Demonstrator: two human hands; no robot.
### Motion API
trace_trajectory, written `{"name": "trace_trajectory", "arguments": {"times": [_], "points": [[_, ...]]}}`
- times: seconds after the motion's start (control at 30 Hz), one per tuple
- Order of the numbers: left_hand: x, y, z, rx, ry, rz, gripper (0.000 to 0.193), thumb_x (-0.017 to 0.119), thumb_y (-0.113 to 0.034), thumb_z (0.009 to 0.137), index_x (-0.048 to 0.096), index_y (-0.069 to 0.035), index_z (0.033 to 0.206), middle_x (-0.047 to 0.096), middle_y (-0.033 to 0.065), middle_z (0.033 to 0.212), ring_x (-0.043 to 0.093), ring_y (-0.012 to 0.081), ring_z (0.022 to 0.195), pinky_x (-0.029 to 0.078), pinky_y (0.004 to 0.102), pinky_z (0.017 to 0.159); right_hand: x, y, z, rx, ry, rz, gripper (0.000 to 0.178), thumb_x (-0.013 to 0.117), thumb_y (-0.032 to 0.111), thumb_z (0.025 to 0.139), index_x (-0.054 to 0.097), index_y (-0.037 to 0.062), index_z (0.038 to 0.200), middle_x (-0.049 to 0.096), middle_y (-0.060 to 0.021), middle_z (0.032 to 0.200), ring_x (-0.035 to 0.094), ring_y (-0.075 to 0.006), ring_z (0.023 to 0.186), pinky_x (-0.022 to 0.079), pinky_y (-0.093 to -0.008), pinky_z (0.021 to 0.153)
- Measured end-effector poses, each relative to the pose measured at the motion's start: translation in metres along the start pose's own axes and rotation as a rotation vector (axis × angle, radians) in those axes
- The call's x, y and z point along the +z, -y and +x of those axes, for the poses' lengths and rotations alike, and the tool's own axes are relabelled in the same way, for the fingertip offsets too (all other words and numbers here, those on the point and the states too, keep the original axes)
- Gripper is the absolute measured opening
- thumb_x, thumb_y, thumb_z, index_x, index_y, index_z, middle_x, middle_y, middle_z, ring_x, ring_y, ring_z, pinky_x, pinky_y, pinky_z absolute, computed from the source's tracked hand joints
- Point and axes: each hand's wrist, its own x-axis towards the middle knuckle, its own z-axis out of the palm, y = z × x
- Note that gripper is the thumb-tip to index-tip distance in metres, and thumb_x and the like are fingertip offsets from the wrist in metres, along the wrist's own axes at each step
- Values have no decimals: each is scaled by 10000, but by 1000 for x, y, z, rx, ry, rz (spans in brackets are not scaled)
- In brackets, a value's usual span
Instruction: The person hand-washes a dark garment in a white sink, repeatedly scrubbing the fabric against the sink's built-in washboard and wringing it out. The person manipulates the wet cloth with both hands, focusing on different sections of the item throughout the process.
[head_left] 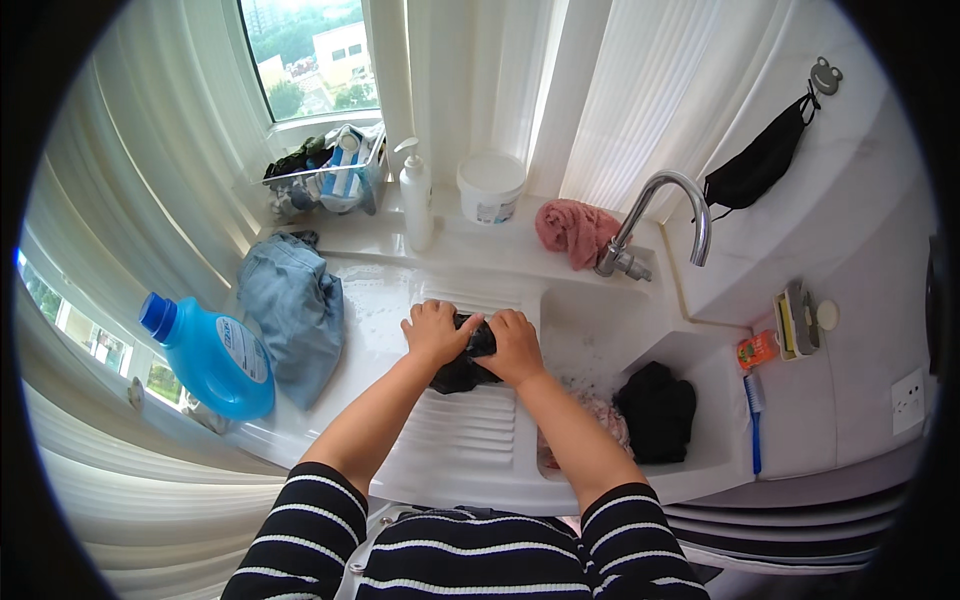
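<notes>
Pale curtains (420,100) run along the left and far sides, and the biggest thing after that is a white sink unit (385,285) with a ridged washboard (455,440) in the middle and a basin (580,320) to the right. A crumpled blue garment (290,310) sits on the left of it, with a fat blue detergent bottle (220,360) right beside it. Over in the basin there's a bunched black garment (657,415), plus some pinkish cloth (606,422) partly behind the right forearm. Far left corner has a stuffed clear basket (340,180); the curved faucet (633,215) is far right.

Both hands are on a wad of black cloth (466,377) on the washboard: left hand (435,330) has its thumb over the cloth and fingers curled on its left side, right hand (512,345) is gripping the right side.

Smaller stuff: white tub (491,188) and pink towel (577,232) at the far edge, pump bottle (416,200) left of the tub, then a blue-handled brush (754,425) on the right.
</notes>
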Motion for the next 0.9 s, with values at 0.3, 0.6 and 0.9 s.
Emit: {"name": "trace_trajectory", "arguments": {"times": [0.3,0.6,0.9], "points": [[-30,14,-102,569,146,-195,368,708,-412,792,612,-59,836,589,145,1001,530,358,995,380,478,822,-5,13,-86,-338,80,207,387,767,367,602,554,102,787,596,-138,1088,546,-335,1070,379,-522,924],[-15,4,-46,90,255,-164,517,644,-511,849,626,-59,1098,497,193,1329,406,414,1269,298,654,1008,-2,6,-41,153,96,260,527,792,365,660,598,109,1077,486,-174,1352,448,-382,1265,344,-612,1016],[8,14,-26,371,-115,-245,193,680,-205,808,595,-46,740,591,139,805,539,368,808,434,468,713,-2,0,-26,-34,19,52,368,765,245,605,552,92,863,562,-101,921,533,-340,932,431,-450,783]]}}
